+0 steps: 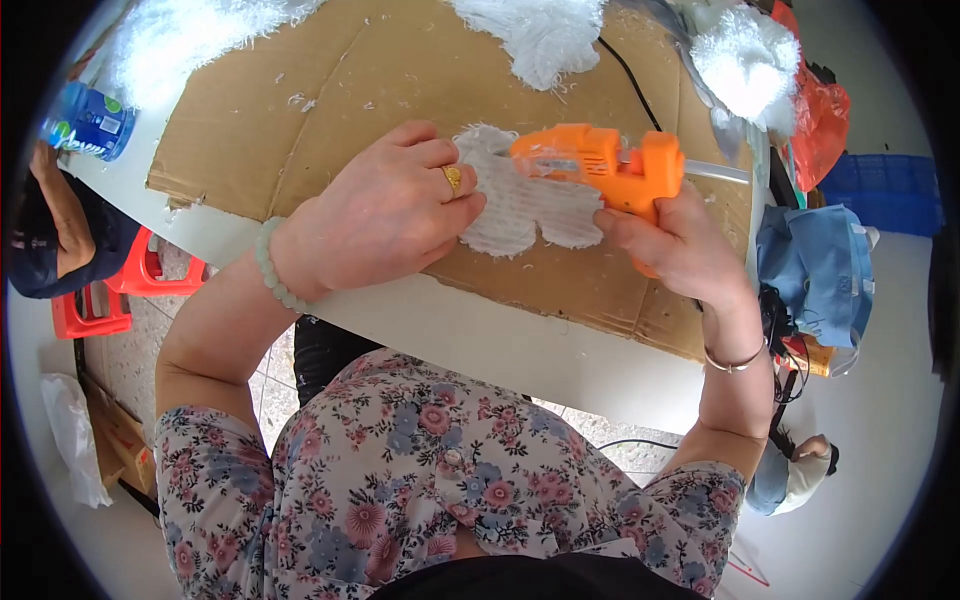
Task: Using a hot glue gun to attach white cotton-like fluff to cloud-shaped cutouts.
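A white fluffy fabric piece [500, 228] with rounded lobes lies on a brown cardboard sheet [420, 92], its ribbed, stitched-looking side up. My left hand [385, 210] has its fingers curled over the left edge of this fabric; the thumb is hidden. In my right hand [685, 240] is an orange hot glue gun [610, 165], gripped by its handle. Its nozzle points left, just above the upper part of the fabric. A clear glue stick [717, 172] sticks out of its back end.
More white fluffy material [540, 35] lies at the far edge, with another bundle [745, 60] at far right. A black cord [632, 75] crosses the cardboard. Left stand a blue-labelled bottle [95, 122] and red stools [155, 270]; another person's arm [65, 215] shows there. Blue cloth [818, 270] hangs right.
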